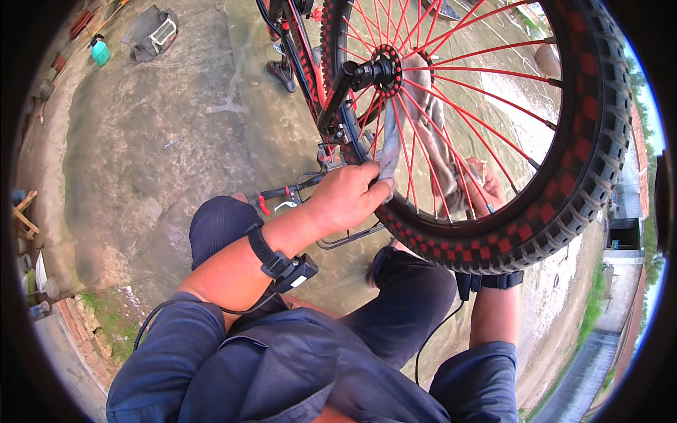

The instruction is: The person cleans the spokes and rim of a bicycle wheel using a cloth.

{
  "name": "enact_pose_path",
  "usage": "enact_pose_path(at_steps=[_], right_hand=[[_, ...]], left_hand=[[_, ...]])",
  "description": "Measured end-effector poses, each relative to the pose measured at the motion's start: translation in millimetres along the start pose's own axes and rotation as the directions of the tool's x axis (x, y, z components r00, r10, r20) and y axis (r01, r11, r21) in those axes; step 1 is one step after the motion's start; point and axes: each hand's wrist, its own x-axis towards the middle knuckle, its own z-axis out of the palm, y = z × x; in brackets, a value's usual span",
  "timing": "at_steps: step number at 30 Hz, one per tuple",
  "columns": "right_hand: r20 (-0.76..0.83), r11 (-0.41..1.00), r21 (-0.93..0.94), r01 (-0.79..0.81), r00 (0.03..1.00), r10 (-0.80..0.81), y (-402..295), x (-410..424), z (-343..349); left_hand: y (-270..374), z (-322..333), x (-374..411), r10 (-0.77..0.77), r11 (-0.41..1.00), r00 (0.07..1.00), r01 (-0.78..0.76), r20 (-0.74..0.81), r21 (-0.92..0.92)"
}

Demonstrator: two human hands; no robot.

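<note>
A bicycle wheel [492, 244] with red spokes and a knobby, red-checkered tire stands raised before me, attached to a black and red bicycle frame [304, 58]. A grey, wet-looking cloth [423, 113] passes between the spokes and loops around the wheel hub [387, 71]. My left hand [351, 195] pinches one end of the cloth between thumb and fingers, on the near side of the spokes. Behind the spokes, at the rim's lower part, my right hand [484, 185] grips the other, bunched end; spokes and rim partly cover it.
The handlebar [277, 192] with its red-tipped grip lies low, near my knee. On the concrete floor at upper left are a green spray bottle [100, 51] and a grey bag [149, 36]. Sticks of wood [24, 214] lie at the far left.
</note>
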Motion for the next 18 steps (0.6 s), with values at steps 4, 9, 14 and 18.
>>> enact_pose_path(at_steps=[4, 9, 14, 18], right_hand=[[-0.068, 0.997, -0.056, -0.050, 0.997, 0.047, 16.5, -29.7, -17.5], [-0.163, 0.998, -0.043, -0.035, 0.986, 0.028, 18.4, -37.0, -16.0], [-0.225, 0.979, 0.196, -0.054, 0.969, 0.099, -2.0, -1.9, 15.0], [-0.042, 0.956, 0.249, -0.157, 0.984, 0.173, 14.7, 2.8, 14.3]], left_hand=[[0.7, 0.9, 4.3, 0.014, 0.999, 0.994, -0.019, -0.104, -0.046], [8.7, 3.5, -1.6, 0.093, 0.987, 0.989, -0.076, -0.119, 0.140], [-9.1, 24.9, -48.7, 0.174, 0.960, 0.985, -0.173, 0.015, 0.221], [-21.3, 17.4, -55.4, 0.149, 0.955, 0.989, -0.145, 0.002, 0.260]])
